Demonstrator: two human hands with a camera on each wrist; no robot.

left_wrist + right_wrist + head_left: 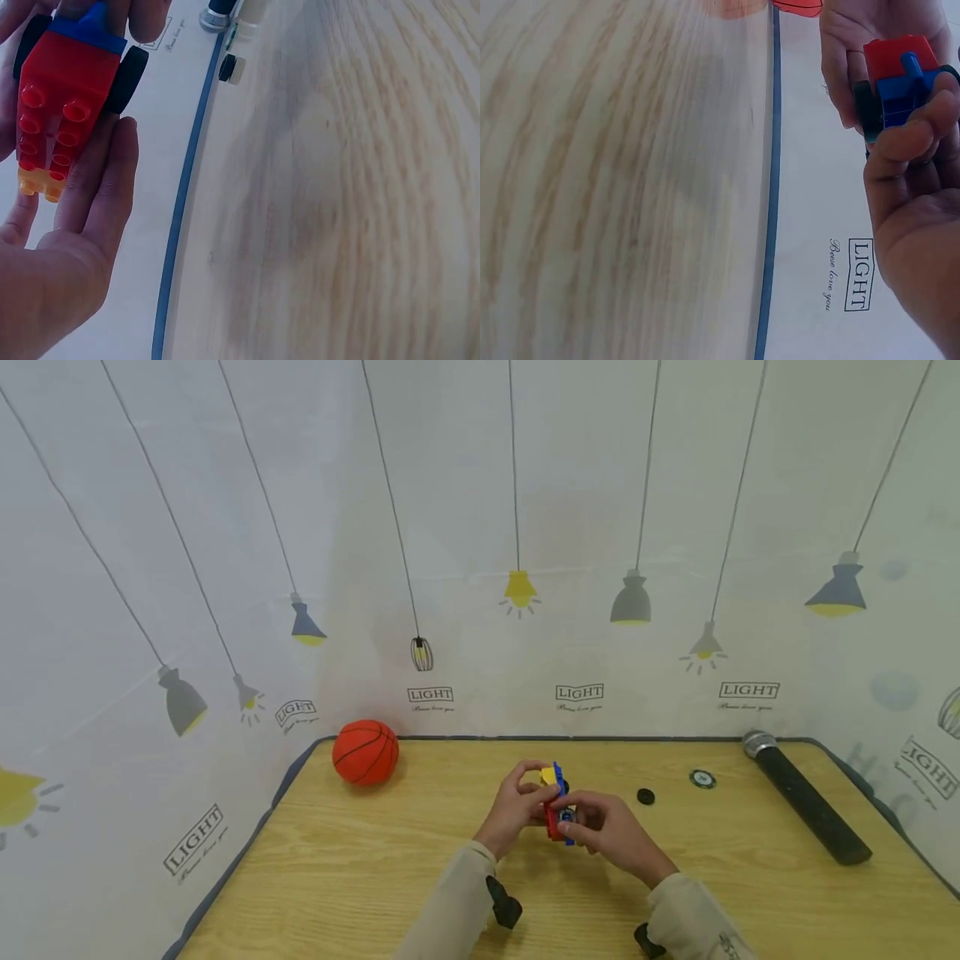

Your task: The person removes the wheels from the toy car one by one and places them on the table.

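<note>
A toy car of building blocks [553,829], with red, yellow and blue parts, is held up over the table between both hands. My left hand [512,810] grips it from the left, fingers along its sides. From the right, my right hand [618,833] pinches the blue part near a wheel. In the left wrist view, the red studded body [71,71] tapers to a yellow end, and a black wheel [127,80] stands out at the blue end. A blue peg-like piece [912,66] shows in the right wrist view; fingers partly hide the blue base.
A small orange-red basketball [365,752] sits at the back left of the wooden table [360,877]. To the right of the hands lie a small black ring-like wheel [646,796], a poker chip [702,778] and a black microphone [813,806]. A lamp-printed backdrop [465,527] stands behind.
</note>
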